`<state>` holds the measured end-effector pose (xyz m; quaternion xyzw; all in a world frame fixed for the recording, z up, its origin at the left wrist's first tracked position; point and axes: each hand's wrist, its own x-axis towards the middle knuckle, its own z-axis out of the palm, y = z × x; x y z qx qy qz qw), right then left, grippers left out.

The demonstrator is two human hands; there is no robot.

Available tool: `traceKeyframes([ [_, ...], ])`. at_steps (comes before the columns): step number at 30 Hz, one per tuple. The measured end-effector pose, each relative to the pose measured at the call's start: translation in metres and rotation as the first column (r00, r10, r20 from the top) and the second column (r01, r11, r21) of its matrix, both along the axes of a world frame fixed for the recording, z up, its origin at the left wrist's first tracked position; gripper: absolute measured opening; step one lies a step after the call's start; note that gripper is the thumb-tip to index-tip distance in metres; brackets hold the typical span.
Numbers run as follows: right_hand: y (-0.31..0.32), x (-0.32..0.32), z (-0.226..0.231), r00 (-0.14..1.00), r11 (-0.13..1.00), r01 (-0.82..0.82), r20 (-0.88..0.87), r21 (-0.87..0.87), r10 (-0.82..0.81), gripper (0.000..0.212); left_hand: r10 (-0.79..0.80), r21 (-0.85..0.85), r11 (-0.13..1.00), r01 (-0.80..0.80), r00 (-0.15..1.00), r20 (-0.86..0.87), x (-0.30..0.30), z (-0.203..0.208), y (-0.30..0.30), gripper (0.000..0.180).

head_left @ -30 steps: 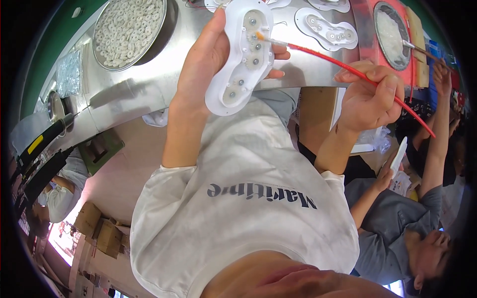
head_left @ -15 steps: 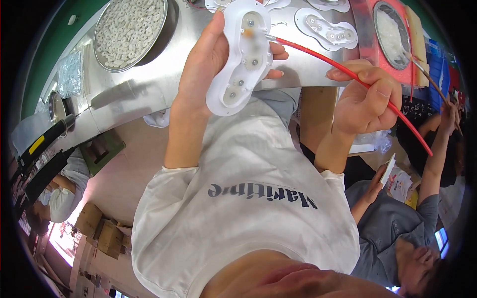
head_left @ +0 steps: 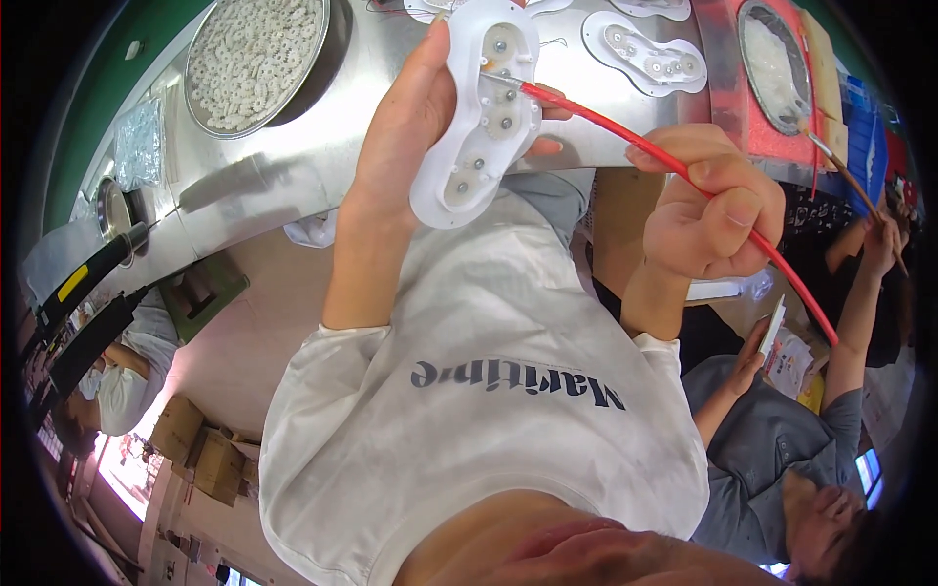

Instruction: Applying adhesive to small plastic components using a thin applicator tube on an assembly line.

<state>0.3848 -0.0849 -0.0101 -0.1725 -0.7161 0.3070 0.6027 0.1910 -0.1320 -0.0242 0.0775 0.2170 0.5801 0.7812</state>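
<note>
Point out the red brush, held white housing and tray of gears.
Red brush (head_left: 596,116): head view, on the handle.
Held white housing (head_left: 466,119): head view, left flange.
Tray of gears (head_left: 323,39): head view, right rim.

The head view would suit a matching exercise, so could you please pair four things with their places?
Things:
1. Red-handled brush
2. White lobed housing
3. Small white gears
4. Brown-handled brush

Places:
A. In the person's left hand
B. Heaped at upper left
C. In a co-worker's hand
D. In the person's right hand

Pairs: 1-D, 2-A, 3-B, 4-C.

Shiny metal table (head_left: 327,142), pinkish floor (head_left: 239,356)
</note>
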Motion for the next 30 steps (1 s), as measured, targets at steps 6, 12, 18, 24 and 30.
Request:
traceKeyframes([
  [6,-0.001,0.007,0.002,0.998,0.998,0.056,-0.014,-0.039,-0.057,0.026,0.013,0.037,0.999,-0.015,0.998,0.058,-0.003,0.001,0.001,0.060],
  [12,0.006,-0.001,0.002,0.988,0.990,0.139,-0.072,-0.014,-0.139,0.027,-0.073,-0.065,0.996,0.063,0.985,-0.159,0.006,0.003,0.002,0.057],
  [18,-0.001,0.003,0.009,0.967,0.964,0.251,0.068,-0.087,-0.245,0.029,-0.025,-0.065,0.998,0.018,0.994,-0.110,-0.004,0.003,0.008,0.059],
  [24,0.006,0.007,0.000,0.951,0.962,0.210,-0.190,-0.175,-0.242,0.035,-0.011,-0.044,0.999,0.004,0.985,-0.170,-0.025,0.006,0.023,0.056],
  [30,0.019,0.010,0.006,0.886,0.887,0.262,-0.270,-0.381,-0.378,0.033,0.142,0.001,0.989,-0.151,0.924,-0.356,-0.127,0.015,0.125,0.060],
])
